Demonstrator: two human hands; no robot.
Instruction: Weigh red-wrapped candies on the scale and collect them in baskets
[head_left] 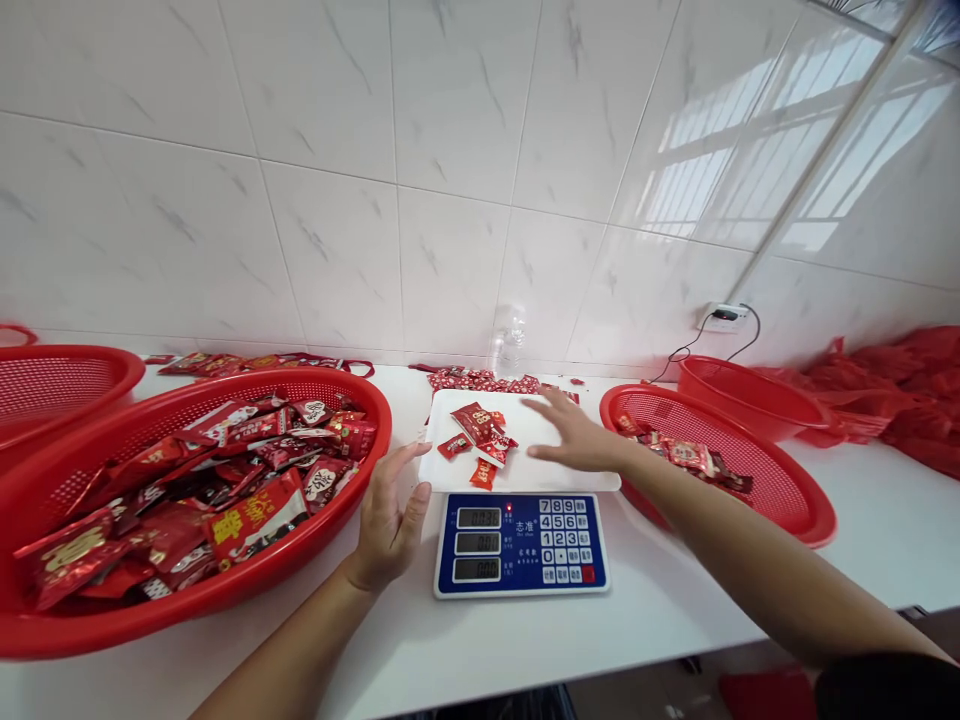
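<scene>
A digital weighing scale [523, 545] with a blue keypad stands on the white table, its display lit. On its white tray [551, 475] lie several red candy packets [480, 430] in a loose pile. My right hand [574, 435] hovers over the tray's right part, fingers spread, holding nothing. At the tray's left edge is my left hand [390, 520], its fingers apart and nothing in it. Beside that hand sits a large red basket [382, 410] heaped with red snack packets [255, 515].
To the right, a smaller red basket [795, 500] holds several packets, with another red basket [757, 390] behind it. Red plastic bags [900, 390] are piled far right. A clear bottle [511, 340] and patterned red packets [480, 379] lie along the tiled wall.
</scene>
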